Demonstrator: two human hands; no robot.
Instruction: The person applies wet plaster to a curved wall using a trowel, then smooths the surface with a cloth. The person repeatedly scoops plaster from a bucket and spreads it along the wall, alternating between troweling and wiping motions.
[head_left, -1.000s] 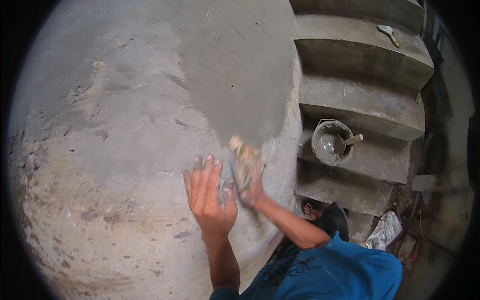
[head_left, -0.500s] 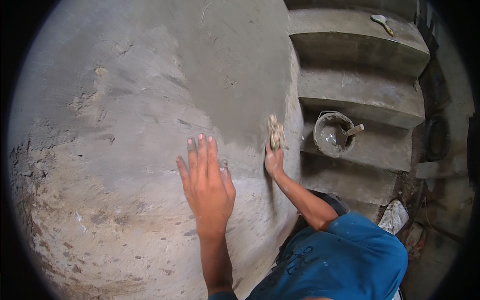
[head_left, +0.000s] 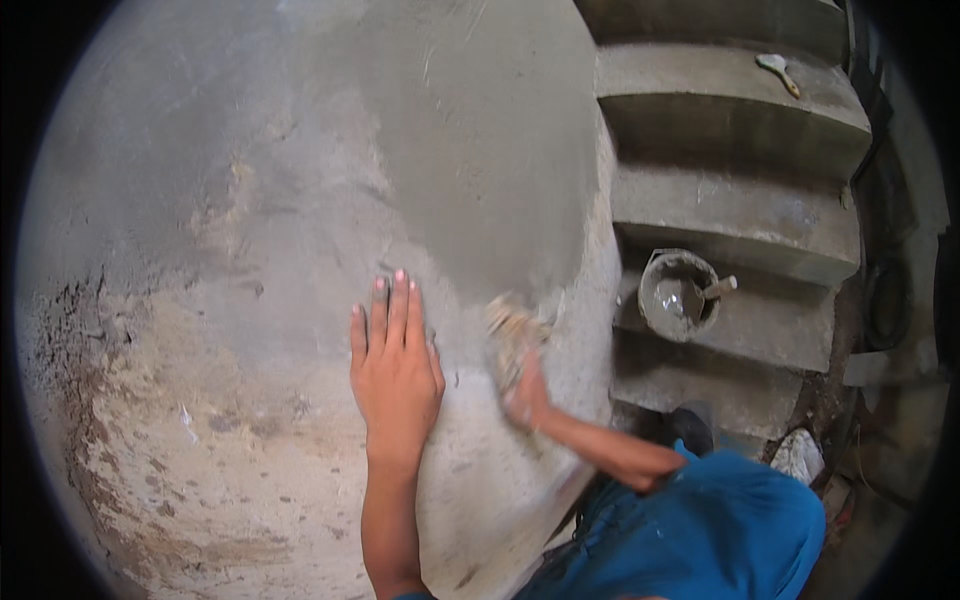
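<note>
Two hands are on the wall in front of me. My left hand [head_left: 396, 372] lies flat against the rough, pale, patchy cement surface [head_left: 200, 420], fingers straight and close together, palm pressed on, holding nothing. My right hand [head_left: 524, 392] is just to the right of it, a short gap apart, gripping a worn, mortar-caked sponge or brush [head_left: 510, 335]; it is blurred, so I cannot tell exactly which it is, nor how my fingers wrap it. Its working end sits above my knuckles, touching the wall right at the lower edge of the smooth, darker grey band of fresh plaster [head_left: 480, 170].

As I judge it, the work is partway through. The near and left part of the wall, under and around my left hand, remains bare, stained and pitted, with brownish flaking toward the left edge. The farther, upper right part is already covered and looks even and damp. The boundary between the two runs just above my fingertips, so a large near patch is left to do.

Farther right, beyond the wall's edge, grey concrete steps [head_left: 740, 210] climb away. A round grey bucket of wet mortar [head_left: 678, 295] with a handle sticking out stands on one step, well apart from my right hand. On the farthest step lies a small trowel-like tool [head_left: 778, 68].
</note>
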